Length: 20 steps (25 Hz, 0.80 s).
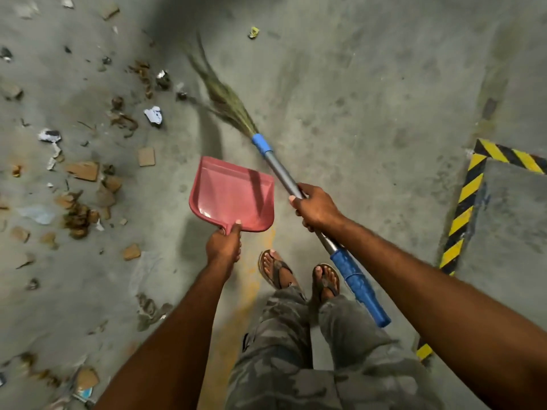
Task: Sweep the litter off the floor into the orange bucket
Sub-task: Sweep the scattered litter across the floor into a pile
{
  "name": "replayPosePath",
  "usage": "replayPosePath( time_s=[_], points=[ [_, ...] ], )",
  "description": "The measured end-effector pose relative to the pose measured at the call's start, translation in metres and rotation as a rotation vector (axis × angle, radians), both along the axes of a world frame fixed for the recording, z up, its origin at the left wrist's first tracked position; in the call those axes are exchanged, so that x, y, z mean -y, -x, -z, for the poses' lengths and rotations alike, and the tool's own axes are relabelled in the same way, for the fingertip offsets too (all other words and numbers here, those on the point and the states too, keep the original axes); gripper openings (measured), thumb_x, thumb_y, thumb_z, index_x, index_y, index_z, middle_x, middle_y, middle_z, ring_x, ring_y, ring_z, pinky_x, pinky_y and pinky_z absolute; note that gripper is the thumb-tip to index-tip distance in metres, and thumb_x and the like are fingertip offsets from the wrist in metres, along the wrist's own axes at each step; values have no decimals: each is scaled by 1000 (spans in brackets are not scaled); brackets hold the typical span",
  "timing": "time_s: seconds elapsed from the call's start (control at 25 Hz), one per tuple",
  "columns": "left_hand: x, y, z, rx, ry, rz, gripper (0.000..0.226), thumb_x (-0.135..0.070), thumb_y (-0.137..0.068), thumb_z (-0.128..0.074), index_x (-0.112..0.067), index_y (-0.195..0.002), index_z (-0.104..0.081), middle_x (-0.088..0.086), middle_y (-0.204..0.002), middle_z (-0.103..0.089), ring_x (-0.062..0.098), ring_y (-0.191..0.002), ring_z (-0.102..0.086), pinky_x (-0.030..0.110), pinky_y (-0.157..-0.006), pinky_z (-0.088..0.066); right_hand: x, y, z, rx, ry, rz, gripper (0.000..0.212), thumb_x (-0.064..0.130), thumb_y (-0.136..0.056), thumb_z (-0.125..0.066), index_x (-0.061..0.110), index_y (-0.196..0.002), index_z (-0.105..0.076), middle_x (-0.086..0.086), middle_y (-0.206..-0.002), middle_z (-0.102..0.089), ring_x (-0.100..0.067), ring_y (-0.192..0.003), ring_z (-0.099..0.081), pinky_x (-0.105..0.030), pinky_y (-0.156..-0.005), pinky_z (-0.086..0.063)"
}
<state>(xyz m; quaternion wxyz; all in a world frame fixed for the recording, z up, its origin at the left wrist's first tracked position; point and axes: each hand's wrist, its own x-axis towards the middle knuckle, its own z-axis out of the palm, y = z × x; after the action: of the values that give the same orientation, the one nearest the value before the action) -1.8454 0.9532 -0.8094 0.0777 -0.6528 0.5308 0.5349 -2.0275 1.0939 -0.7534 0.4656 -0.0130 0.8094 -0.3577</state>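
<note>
The left hand (223, 245) grips the short handle of a red dustpan (233, 196), whose open mouth points away from the person. Just beside it, the right hand (318, 207) holds the metal shaft of a broom (279, 170); its blurred bristles (228, 99) reach toward the litter (83, 170) of cardboard scraps, paper and dry leaves scattered over the left of the concrete floor (355, 84). Yellow-and-black striped tape (464, 196) marks a corner at right. Two sandalled feet (275, 269) stand below.

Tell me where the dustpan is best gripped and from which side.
Grip the dustpan by the short handle at its narrow near edge, coming from the person's side, as the left hand does, thumb on top. The handle points back at the person, and the wide open lip faces away, so it stays free.
</note>
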Motion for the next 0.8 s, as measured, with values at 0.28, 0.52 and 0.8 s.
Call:
replayPosePath(
  time_s=[0.28,0.52,0.8],
  points=[
    [62,58,-1,-42,-7,15,41,-42,-97,-68,-10,-73,-60,4,-53,-52,15,-34,-43,20,-37,-35,19,94,48,-74,-255,312,7,15,-88,-55,9,-89,-58,-17,-72,-63,-29,-48,-59,-36,-49,-52],
    [108,92,17,51,24,-28,45,-47,-95,-69,-6,-77,-65,9,-58,-58,21,-38,-49,23,-43,-38,121,131,60,-19,-268,-247,13,16,-92,-59,12,-102,-65,-9,-76,-66,-24,-58,-65,-22,-46,-48],
    [161,160,4,73,18,-192,41,-41,-97,-68,-9,-74,-60,6,-56,-56,17,-36,-46,20,-37,-36,181,199,17,-65,4,-149,22,20,-99,-58,32,-117,-59,-6,-73,-61,-18,-49,-52,-27,-41,-46]
  ],
)
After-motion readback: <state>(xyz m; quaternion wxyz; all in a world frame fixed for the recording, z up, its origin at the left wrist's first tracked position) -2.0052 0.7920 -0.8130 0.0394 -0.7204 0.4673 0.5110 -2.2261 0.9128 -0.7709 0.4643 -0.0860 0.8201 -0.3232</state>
